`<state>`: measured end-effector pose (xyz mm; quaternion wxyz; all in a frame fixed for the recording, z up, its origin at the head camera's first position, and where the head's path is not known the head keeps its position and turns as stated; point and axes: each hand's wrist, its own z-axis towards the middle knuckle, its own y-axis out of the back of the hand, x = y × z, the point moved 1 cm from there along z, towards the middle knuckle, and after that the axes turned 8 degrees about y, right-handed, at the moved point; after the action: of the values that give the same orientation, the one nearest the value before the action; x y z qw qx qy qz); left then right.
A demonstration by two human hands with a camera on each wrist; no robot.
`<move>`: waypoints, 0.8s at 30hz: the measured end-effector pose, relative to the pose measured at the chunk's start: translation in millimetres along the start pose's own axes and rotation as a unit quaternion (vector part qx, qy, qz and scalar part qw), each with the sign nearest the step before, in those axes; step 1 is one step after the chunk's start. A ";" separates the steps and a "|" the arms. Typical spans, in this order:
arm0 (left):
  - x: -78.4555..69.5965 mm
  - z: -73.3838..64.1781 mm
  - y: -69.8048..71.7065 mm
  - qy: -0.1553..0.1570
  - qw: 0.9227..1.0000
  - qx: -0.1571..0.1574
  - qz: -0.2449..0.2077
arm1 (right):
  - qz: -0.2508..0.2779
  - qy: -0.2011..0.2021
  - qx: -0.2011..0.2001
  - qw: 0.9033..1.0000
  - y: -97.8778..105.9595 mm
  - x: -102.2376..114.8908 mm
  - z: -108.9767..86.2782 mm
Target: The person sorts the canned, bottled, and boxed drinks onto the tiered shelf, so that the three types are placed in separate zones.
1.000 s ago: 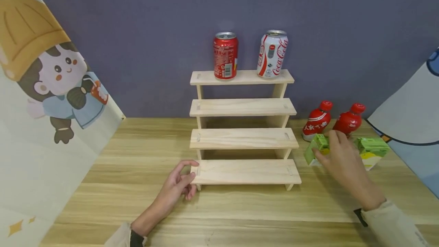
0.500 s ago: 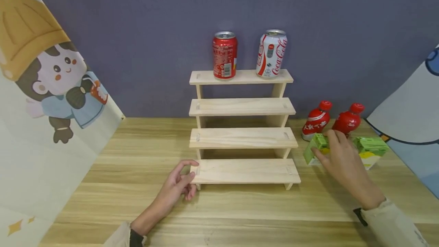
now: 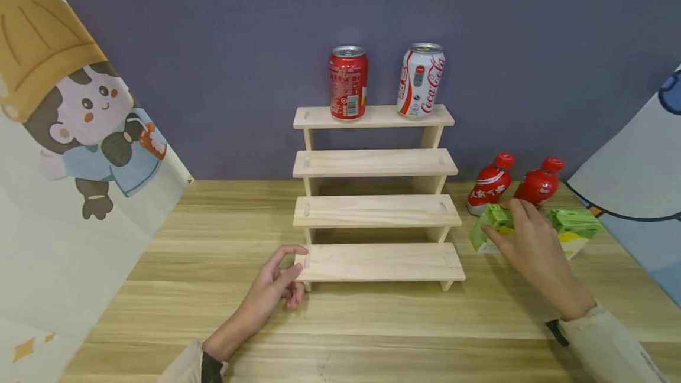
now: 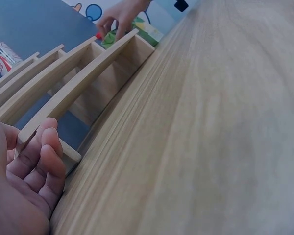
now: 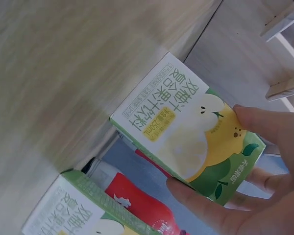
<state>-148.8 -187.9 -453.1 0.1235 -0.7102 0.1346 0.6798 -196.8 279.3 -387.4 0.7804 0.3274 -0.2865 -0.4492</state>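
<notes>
My left hand (image 3: 276, 281) pinches the left end of the lowest step of a pale wooden four-tier display stand (image 3: 380, 262). In the left wrist view, the thumb and fingers lie around that board's end (image 4: 34, 131). My right hand (image 3: 537, 250) grips a green and white juice carton (image 3: 492, 229) by its upper part, to the right of the stand. The right wrist view shows the carton (image 5: 181, 132) between thumb and fingers, its printed front facing the camera. Whether its base touches the table is hard to tell.
A second juice carton (image 3: 577, 229) stands right of my right hand. Behind are two red bottles, one (image 3: 489, 185) left and one (image 3: 538, 182) right. On the top tier stand a red can (image 3: 348, 84) and a white Coca-Cola can (image 3: 420, 81). A dark wall (image 3: 239, 75) rises behind.
Both hands keep their holds and places. The whole head view shifts very slightly; no object visibly moves.
</notes>
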 end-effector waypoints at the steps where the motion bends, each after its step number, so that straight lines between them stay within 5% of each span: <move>1: 0.0 -0.1 0.7 -0.001 1.000 -0.001 0.001 | 0.007 -0.002 -0.001 1.000 -0.4 -0.2 0.9; 9: 0.2 -0.4 1.6 -0.009 1.000 0.006 0.003 | 0.047 -0.035 0.011 0.998 2.1 -1.0 2.9; 24: -0.2 -1.6 -2.9 -0.014 1.000 -0.008 -0.004 | 0.059 0.000 -0.037 0.998 10.1 12.3 4.9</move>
<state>-146.3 -185.7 -452.9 0.1224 -0.7022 0.1252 0.6901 -189.9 271.0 -374.7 0.8173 0.2810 -0.2886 -0.4121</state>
